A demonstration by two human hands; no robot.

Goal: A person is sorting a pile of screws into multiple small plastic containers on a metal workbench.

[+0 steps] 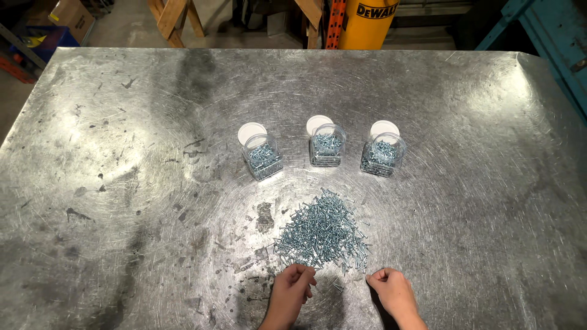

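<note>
left hand [293, 282]: at the near edge of the table, fingers curled loosely inward, fingertips at the near-left fringe of the screw pile – may be pinching a screw or two, cannot tell
right hand [390, 285]: near-right of the pile, curled into a loose fist, knuckles toward the pile; anything inside is hidden, cannot tell
screw pile [323, 232]: loose heap of small silvery-blue screws, mid-table toward the near edge, directly ahead of both hands and between them; heap narrows toward the far side, screws lie every which way, no common axis
nearer hand: left touches the pile's fringe, right sits just beside the stray screws at its near-right corner – left slightly closer
left jar [263, 160]: clear squarish plastic jar, open, part filled with screws, beyond the pile to the far left, tilted a little
middle jar [327, 146]: same kind, open, straight beyond the pile
right jar [382, 156]: same kind, open, beyond the pile to the far right
lids [252, 132]: three round white lids, one lying just behind each jar
table [122, 153]: scratched, stained sheet-metal top
background: yellow drum [367, 21] with a dark lettered band past the far edge, cardboard box [72, 15] far left on the floor, wooden sawhorse legs [174, 18], blue metal frame [550, 36] far right
</note>
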